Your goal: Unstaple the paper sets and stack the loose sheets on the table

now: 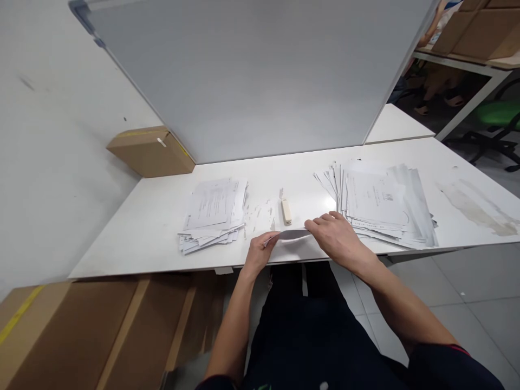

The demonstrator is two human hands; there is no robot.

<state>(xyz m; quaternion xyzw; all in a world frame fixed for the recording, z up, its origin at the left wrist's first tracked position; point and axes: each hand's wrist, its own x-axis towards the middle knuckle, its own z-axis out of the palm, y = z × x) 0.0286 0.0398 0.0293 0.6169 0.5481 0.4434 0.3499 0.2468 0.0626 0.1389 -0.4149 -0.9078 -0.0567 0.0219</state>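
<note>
Between my two hands a sheet of white paper [293,234] is held nearly edge-on above the table's front edge, bowed in the middle. My left hand [260,252] pinches its left end between thumb and fingers. Over the right end my right hand [333,238] is closed, fingers curled on the top edge. Just beyond the paper lies a small cream-coloured, bar-shaped object [286,212], perhaps a stapler. To the left is a pile of printed papers [213,208]; a larger, looser pile of papers [376,203] lies by my right hand.
A white board [260,81] stands upright along the back of the white table [154,227]. One cardboard box [152,154] sits at the back left, and larger cardboard boxes [81,330] stand below left. At the far right are a green chair [499,114] and another person's arm [431,27].
</note>
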